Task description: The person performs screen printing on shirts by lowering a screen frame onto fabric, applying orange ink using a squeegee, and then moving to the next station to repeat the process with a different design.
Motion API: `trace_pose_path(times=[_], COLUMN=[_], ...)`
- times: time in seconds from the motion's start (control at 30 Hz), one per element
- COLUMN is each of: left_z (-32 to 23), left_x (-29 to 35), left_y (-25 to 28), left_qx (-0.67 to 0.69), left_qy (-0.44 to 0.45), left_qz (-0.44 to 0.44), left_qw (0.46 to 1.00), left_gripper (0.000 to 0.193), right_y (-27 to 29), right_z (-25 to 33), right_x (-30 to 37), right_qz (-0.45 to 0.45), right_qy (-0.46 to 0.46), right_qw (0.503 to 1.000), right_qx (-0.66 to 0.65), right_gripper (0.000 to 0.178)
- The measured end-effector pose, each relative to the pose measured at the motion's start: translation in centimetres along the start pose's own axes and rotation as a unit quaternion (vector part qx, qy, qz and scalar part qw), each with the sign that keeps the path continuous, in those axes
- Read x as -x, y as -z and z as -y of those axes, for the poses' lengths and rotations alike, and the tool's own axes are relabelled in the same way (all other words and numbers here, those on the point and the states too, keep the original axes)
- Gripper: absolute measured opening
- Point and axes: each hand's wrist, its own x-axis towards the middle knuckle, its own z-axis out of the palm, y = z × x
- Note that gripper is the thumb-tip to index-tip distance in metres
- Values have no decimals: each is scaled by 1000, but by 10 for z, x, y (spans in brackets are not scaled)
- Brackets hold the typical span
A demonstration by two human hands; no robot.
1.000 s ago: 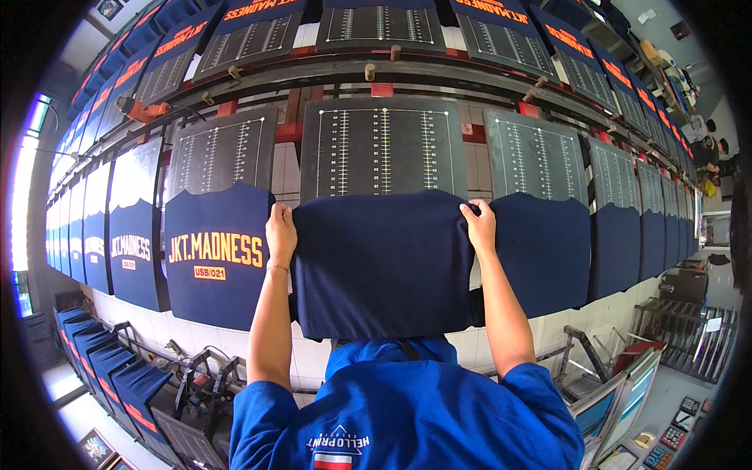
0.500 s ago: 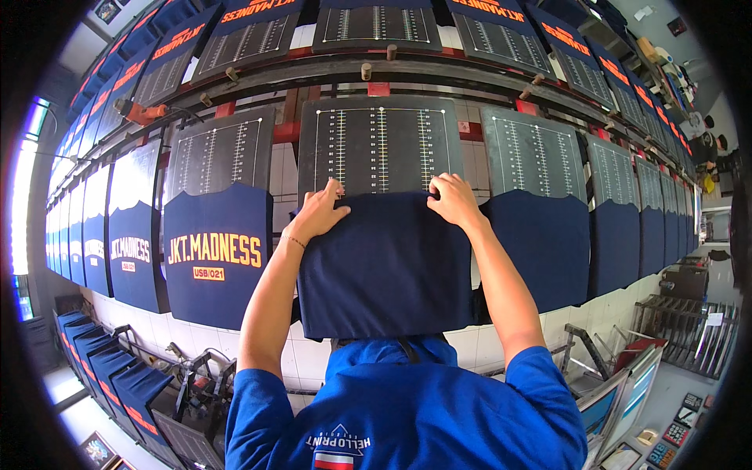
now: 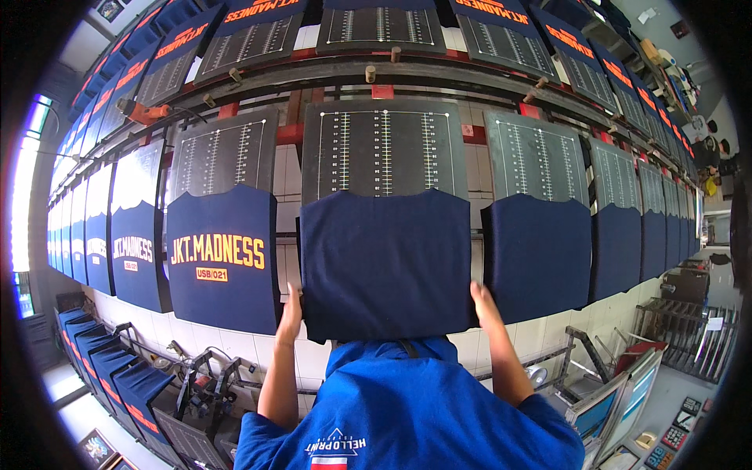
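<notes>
One printed navy panel (image 3: 223,301) lies on the left. Just beside it, the left hand (image 3: 289,313) stands edge-on at the near left side of a plain navy panel (image 3: 384,266), fingers straight and pointing far; whether they pinch cloth cannot be told. The step in hand seems to be squaring this plain panel, which lies mid-scene over the near part of a dark ruled board (image 3: 360,157); the next move probably calls for evening both sides. Its neck edge points far; its visible face looks slightly longer left to right. At its near right side is the right hand (image 3: 487,305), blurred, grip likewise unclear. Further right lies another unprinted panel (image 3: 536,258).
</notes>
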Motion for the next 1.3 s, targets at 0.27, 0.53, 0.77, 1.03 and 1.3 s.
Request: trace_pose_path(times=[0.27,0.53,0.77,1.03,1.3], left_z=[-1,-4,1,36,11], left_x=[66,73,68,7,75], left_y=[2,-1,-6,-4,-19], left_qx=[-151,-165,-173,-34,-240], left_qy=[-205,-173,-186,-118,-219], left_qz=[-207,-245,-274,-98,-266], left_qw=[945,940,928,988,908], left_gripper=[33,33,29,43,36], right_y=[18,8,14,-85,-274], right_z=[-53,-41,-28,98,146], right_x=[68,76,76,11,-78], right_qz=[-140,-209,-187,-85,6], right_qy=[14,20,2,394,442], right_qw=[986,970,953,819,775], right_qx=[90,124,239,408,450], right_gripper=[27,36,33,75,87])
